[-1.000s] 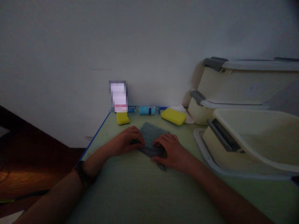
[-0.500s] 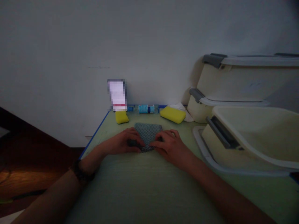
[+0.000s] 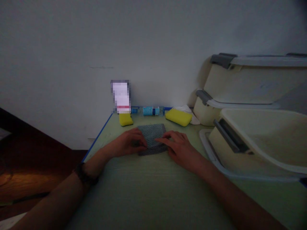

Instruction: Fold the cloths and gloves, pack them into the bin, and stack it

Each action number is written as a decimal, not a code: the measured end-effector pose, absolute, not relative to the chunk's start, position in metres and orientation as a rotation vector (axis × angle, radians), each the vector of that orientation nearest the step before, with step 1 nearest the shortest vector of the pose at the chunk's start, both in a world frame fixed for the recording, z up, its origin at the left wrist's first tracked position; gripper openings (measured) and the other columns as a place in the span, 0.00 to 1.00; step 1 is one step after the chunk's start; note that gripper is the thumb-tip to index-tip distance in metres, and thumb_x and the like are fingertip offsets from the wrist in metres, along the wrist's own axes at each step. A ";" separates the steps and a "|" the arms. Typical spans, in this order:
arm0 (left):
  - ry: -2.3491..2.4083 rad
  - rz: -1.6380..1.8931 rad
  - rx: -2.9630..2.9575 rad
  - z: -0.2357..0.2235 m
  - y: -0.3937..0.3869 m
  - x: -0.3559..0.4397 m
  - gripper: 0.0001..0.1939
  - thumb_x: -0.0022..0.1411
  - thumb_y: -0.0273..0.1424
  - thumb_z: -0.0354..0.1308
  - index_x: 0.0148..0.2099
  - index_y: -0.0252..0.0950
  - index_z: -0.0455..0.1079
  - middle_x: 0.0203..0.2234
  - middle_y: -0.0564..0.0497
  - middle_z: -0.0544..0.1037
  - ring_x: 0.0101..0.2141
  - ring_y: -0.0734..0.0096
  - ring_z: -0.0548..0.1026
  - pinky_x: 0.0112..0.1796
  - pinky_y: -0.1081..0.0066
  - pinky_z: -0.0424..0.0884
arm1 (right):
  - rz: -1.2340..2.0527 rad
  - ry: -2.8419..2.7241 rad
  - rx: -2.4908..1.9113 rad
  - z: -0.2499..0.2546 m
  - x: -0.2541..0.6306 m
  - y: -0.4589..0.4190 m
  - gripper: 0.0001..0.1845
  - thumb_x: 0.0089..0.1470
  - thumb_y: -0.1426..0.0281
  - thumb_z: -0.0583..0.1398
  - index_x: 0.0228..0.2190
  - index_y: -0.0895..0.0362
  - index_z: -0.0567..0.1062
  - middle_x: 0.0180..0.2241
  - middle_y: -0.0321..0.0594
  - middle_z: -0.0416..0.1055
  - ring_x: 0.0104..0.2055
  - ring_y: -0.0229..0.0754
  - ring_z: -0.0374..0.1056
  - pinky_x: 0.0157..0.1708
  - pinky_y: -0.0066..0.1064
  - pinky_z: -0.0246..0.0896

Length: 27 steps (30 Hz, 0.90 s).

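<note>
A small grey-green patterned cloth (image 3: pixel 151 132), folded over itself, lies flat on the table between my hands. Along its near side a darker checked strip shows below the fold's edge. My left hand (image 3: pixel 130 142) is at the cloth's left side, its fingers curled and the thumb and fingertips pinched together at the fold's edge. From the right, my right hand (image 3: pixel 179 145) rests over the cloth's right side with the index finger stretched across it and the other fingers apart. A dark beaded bracelet (image 3: pixel 86 175) circles my left wrist.
Behind the cloth stand a blurred-out phone-like screen (image 3: pixel 121 95), a small yellow block (image 3: pixel 126 119), a lying bottle with a blue label (image 3: pixel 151 111), a yellow sponge (image 3: pixel 178 117) and white tissue (image 3: pixel 183 109). Cream storage boxes (image 3: pixel 244 84) and an open bin (image 3: pixel 230 156) occupy the right.
The cloth's near edge has spread wider and the checked strip shows more. My right hand's fingers have shifted slightly right and loosened; my left fingers have moved slightly up.
</note>
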<state>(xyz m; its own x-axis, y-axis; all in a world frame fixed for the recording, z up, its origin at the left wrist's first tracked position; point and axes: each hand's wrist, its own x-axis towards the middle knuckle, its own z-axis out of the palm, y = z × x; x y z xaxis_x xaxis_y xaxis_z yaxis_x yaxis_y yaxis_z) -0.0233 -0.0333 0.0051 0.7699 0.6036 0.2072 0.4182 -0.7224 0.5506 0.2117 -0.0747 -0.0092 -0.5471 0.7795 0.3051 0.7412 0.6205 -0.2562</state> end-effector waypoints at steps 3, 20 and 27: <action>0.754 0.537 2.506 0.005 -0.033 -0.023 0.05 0.55 0.31 0.56 0.33 0.36 0.71 0.29 0.50 0.72 0.35 0.70 0.68 0.37 0.69 0.64 | 0.081 -2.453 -1.138 -0.010 0.212 -0.074 0.22 0.46 0.81 0.55 0.42 0.49 0.71 0.41 0.40 0.66 0.44 0.44 0.60 0.45 0.41 0.49; 0.757 0.308 2.555 0.015 -0.041 -0.018 0.09 0.52 0.34 0.59 0.35 0.36 0.70 0.30 0.51 0.70 0.34 0.69 0.68 0.37 0.69 0.64 | 0.066 -2.468 -1.074 -0.008 0.208 -0.073 0.08 0.48 0.76 0.56 0.32 0.55 0.72 0.32 0.37 0.69 0.39 0.41 0.60 0.42 0.36 0.46; 0.770 0.239 2.518 0.013 -0.040 -0.017 0.06 0.54 0.32 0.57 0.33 0.35 0.68 0.27 0.52 0.69 0.31 0.72 0.67 0.33 0.72 0.63 | 0.072 -2.517 -1.020 -0.011 0.207 -0.071 0.09 0.46 0.77 0.58 0.29 0.53 0.74 0.30 0.36 0.68 0.36 0.39 0.61 0.40 0.35 0.45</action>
<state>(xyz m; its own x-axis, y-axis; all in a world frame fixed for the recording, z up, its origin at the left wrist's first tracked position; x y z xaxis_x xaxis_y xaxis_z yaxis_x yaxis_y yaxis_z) -0.0170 -0.0405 0.0135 0.8254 0.5641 0.0224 0.4779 -0.7194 0.5041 0.2075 -0.0713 -0.0110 -0.6419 0.6757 0.3626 0.6538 0.7293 -0.2016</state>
